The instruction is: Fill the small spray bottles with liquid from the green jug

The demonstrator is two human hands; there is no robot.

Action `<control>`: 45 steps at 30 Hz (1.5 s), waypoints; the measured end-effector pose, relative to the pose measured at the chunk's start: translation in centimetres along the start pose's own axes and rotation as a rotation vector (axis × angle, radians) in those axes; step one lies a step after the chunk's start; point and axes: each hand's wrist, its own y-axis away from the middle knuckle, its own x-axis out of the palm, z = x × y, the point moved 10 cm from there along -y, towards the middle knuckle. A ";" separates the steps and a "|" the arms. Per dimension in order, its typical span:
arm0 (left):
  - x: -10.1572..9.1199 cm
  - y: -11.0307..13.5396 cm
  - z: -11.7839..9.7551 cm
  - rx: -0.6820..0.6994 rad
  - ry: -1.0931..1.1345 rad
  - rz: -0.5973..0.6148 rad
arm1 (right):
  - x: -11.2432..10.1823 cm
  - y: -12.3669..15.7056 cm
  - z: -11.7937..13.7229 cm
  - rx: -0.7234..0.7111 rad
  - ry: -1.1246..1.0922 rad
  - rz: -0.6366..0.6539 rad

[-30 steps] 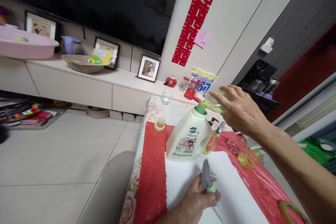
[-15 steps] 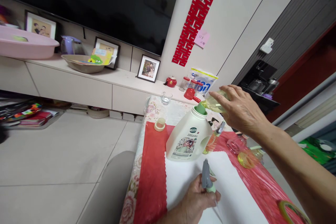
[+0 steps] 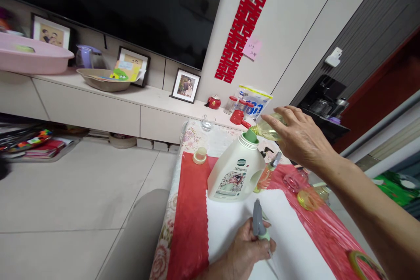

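My right hand (image 3: 300, 135) grips a clear bottle (image 3: 269, 129) of pale yellow liquid, tipped far over. Its neck meets the green spout (image 3: 251, 134) in the mouth of a large pale detergent jug (image 3: 234, 173), which stands upright. Low in view, my left hand (image 3: 247, 245) is closed around a grey and green trigger sprayer head (image 3: 259, 223), its thin dip tube hanging down. A translucent cap (image 3: 200, 155) rests left of the jug. Behind the jug's handle, partly hidden, stands a spray bottle (image 3: 265, 175).
The table has a red cover (image 3: 190, 210) with a white sheet (image 3: 226, 227) on it. Several bottles lie at the right, one yellow (image 3: 308, 199). A tape roll (image 3: 364, 264) is near the right edge. A glass cup (image 3: 207, 122) and a red scoop (image 3: 238, 117) are farther back.
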 end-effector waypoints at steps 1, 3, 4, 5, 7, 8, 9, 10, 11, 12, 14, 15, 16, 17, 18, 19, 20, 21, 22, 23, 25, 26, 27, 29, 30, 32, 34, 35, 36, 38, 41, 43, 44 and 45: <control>0.0 0.0 0.0 0.001 0.001 -0.002 | 0.0 0.0 0.0 0.000 0.002 -0.001; 0.0 0.0 -0.1 0.008 0.002 -0.009 | -0.1 0.0 0.0 0.001 0.007 0.000; 0.0 0.0 -0.1 0.010 0.003 -0.013 | -0.1 0.0 0.1 0.002 0.010 0.001; 0.0 0.1 -0.2 0.012 0.004 -0.017 | -0.1 0.0 0.1 0.003 0.012 0.002; 0.0 0.1 -0.2 0.008 0.008 -0.019 | -0.1 0.0 0.1 0.002 0.012 0.003; 0.1 0.1 -0.2 0.005 0.009 -0.018 | -0.2 0.0 0.2 0.000 0.009 0.002; 0.1 0.1 -0.2 0.004 0.008 -0.015 | -0.2 0.0 0.2 -0.002 0.006 0.000; 0.2 0.1 -0.2 0.004 0.007 -0.014 | -0.2 0.0 0.2 -0.004 0.004 -0.002; 0.2 0.1 -0.2 0.006 0.008 -0.012 | -0.3 0.0 0.2 -0.004 0.004 -0.004; 0.2 0.1 -0.3 0.007 0.009 -0.012 | -0.3 0.0 0.2 -0.005 0.005 -0.006; 0.1 0.1 -0.3 0.005 0.010 -0.014 | -0.2 0.0 0.2 -0.005 0.011 -0.007; 0.1 0.0 -0.2 0.004 0.010 -0.016 | -0.2 0.0 0.2 -0.006 0.014 -0.006; 0.1 0.0 -0.2 0.002 0.009 -0.018 | -0.2 0.0 0.2 -0.007 0.016 -0.005; 0.0 0.0 -0.1 0.002 0.006 -0.018 | -0.2 0.0 0.2 -0.008 0.018 -0.005; 0.0 0.0 -0.1 0.003 0.004 -0.020 | -0.1 0.0 0.2 -0.009 0.019 -0.006; 0.0 0.0 -0.1 0.005 0.002 -0.020 | -0.1 0.0 0.3 -0.010 0.019 -0.007; 0.0 0.0 -0.1 0.006 0.002 -0.020 | -0.1 0.0 0.3 -0.011 0.017 -0.010; 0.0 0.0 -0.1 0.006 0.003 -0.024 | -0.1 0.0 0.3 -0.011 0.015 -0.014; 0.0 0.0 -0.1 0.004 0.005 -0.024 | -0.1 0.0 0.3 -0.011 0.014 -0.018; 0.1 0.1 -0.1 0.002 0.005 -0.022 | 0.0 0.0 0.3 -0.012 0.012 -0.021; 0.2 0.1 -0.1 0.001 0.005 -0.015 | 0.1 0.0 0.4 -0.011 0.010 -0.027; 0.2 0.2 -0.2 0.003 0.004 -0.013 | 0.2 0.1 0.3 -0.008 0.006 -0.029; 0.2 0.2 -0.2 0.003 0.002 -0.013 | 0.3 0.1 0.3 -0.003 -0.004 -0.028; 0.1 0.2 -0.3 0.004 0.003 -0.024 | 0.6 0.3 0.2 0.013 -0.041 -0.025; 0.1 0.3 -0.3 0.003 0.003 -0.030 | 0.8 0.4 0.1 0.025 -0.068 -0.023; 0.0 0.3 -0.3 -0.003 -0.004 -0.030 | 1.2 0.7 0.0 0.051 -0.142 -0.018; 0.0 0.4 -0.3 -0.013 -0.019 -0.033 | 1.7 1.2 -0.1 0.082 -0.241 -0.021; 0.0 0.4 -0.4 -0.018 -0.027 -0.041 | 2.0 1.5 -0.2 0.099 -0.297 -0.028; 0.0 0.5 -0.6 -0.021 -0.037 -0.054 | 2.2 1.8 -0.3 0.118 -0.352 -0.039; -0.2 0.6 -1.0 -0.020 -0.053 -0.088 | 2.5 2.5 -0.7 0.171 -0.462 -0.070; -0.2 0.8 -1.6 -0.010 -0.068 -0.119 | 3.2 4.1 -1.7 0.290 -0.632 -0.088; -0.2 0.9 -2.0 0.006 -0.060 -0.135 | 3.8 5.7 -2.0 0.372 -0.746 -0.079; -0.2 1.0 -2.2 0.013 -0.053 -0.141 | 4.0 6.7 -2.0 0.411 -0.797 -0.072; -0.2 1.0 -2.4 0.020 -0.046 -0.145 | 4.3 7.8 -1.9 0.451 -0.844 -0.061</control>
